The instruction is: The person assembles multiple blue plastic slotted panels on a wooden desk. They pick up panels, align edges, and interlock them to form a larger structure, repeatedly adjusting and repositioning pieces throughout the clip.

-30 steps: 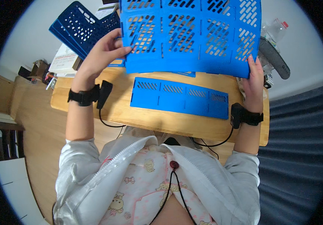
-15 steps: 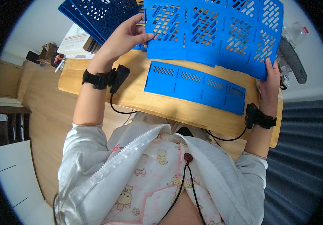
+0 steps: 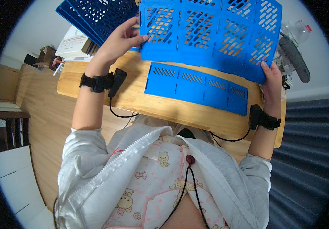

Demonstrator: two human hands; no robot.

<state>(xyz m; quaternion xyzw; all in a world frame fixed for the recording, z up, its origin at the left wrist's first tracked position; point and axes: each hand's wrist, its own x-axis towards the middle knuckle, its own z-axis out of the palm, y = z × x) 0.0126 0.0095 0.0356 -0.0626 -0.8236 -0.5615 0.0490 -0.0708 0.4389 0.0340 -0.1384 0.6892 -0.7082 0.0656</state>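
A large blue perforated plastic panel (image 3: 195,55) is held up over the far part of the table, its upper edge cut off by the picture. My left hand (image 3: 124,40) pinches its left edge, thumb in front and fingers behind. At the lower right corner my right hand (image 3: 272,76) grips it the same way. Below the panel a narrower blue panel (image 3: 195,89), with a row of slanted slots, lies flat on the wooden table (image 3: 128,86). Several darker blue perforated panels (image 3: 107,19) stand tilted behind my left hand.
Books (image 3: 73,44) are stacked at the table's far left. On the far right are a clear plastic bottle (image 3: 298,32) with a red cap and a long dark grey object (image 3: 296,59). Black straps with cabled devices (image 3: 116,82) sit on both wrists. A dark curtain (image 3: 305,152) hangs at right.
Both hands and the large panel have shifted slightly left in the picture. My grip on the panel stays the same, and the narrow panel still lies on the table.
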